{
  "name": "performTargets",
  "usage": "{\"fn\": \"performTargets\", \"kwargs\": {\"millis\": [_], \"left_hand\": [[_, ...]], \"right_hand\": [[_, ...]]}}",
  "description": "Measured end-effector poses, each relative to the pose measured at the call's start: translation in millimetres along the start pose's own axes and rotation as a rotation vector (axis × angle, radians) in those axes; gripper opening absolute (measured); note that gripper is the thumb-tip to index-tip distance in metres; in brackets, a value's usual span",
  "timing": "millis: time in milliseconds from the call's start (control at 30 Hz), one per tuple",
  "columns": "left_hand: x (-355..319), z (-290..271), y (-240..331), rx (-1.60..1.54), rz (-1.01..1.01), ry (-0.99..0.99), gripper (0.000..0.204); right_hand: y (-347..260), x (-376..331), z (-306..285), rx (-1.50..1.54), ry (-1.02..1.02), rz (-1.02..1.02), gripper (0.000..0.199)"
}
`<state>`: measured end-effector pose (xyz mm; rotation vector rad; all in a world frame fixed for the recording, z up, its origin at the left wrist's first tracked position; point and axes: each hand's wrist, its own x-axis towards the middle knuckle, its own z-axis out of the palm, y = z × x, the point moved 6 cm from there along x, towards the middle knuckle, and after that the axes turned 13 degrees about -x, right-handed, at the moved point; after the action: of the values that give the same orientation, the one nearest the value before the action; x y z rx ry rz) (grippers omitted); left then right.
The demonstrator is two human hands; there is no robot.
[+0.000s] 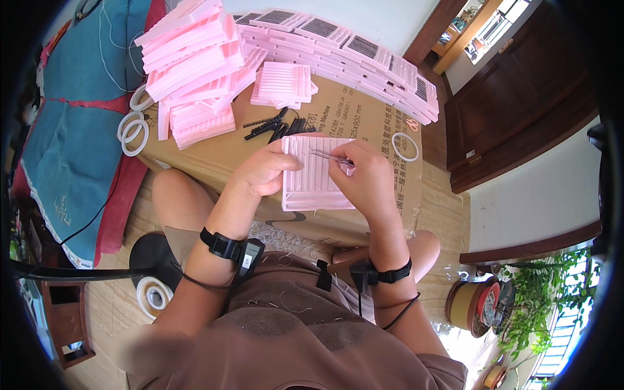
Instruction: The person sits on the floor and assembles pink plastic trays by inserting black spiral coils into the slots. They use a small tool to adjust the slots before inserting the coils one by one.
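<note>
A flat pink plastic tray with ribbed grooves [311, 179] is seen lying on a brown cardboard sheet [364, 117] that serves as the table, directly between the two hands and above the person's knees. The tray's left edge is steadied by the left hand [265, 172], whose fingers are curled against it in a loose grip; the thumb rests on the upper corner. A pair of thin metal tweezers [331, 156] is pinched in the right hand [367, 175], the grip closed narrowly on them, with their tips held over the tray's upper right part. Whether anything is caught between the tips cannot be told. Just beyond the tray, a small heap of black strips [276, 127] is spread on the cardboard. Stacks of pink trays [195, 62] are piled at the far left, and a long row of filled pink trays [351, 55] runs along the far edge. White tape rings [133, 130] lie beside the cardboard at left.
</note>
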<state>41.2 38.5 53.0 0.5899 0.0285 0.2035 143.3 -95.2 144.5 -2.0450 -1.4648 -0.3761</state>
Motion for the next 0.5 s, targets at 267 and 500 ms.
{"fn": "performTargets", "kwargs": {"millis": [267, 500], "left_hand": [[-0.8, -8.0, 2.4, -0.027, 0.020, 0.022, 0.074], [2.2, -0.7, -2.1, -0.037, 0.005, -0.005, 0.075]], "right_hand": [[-16.6, -21.9, -8.5, 0.485, -0.798, -0.215, 0.009], [3.3, 1.4, 0.2, 0.056, -0.129, -0.002, 0.010]]}}
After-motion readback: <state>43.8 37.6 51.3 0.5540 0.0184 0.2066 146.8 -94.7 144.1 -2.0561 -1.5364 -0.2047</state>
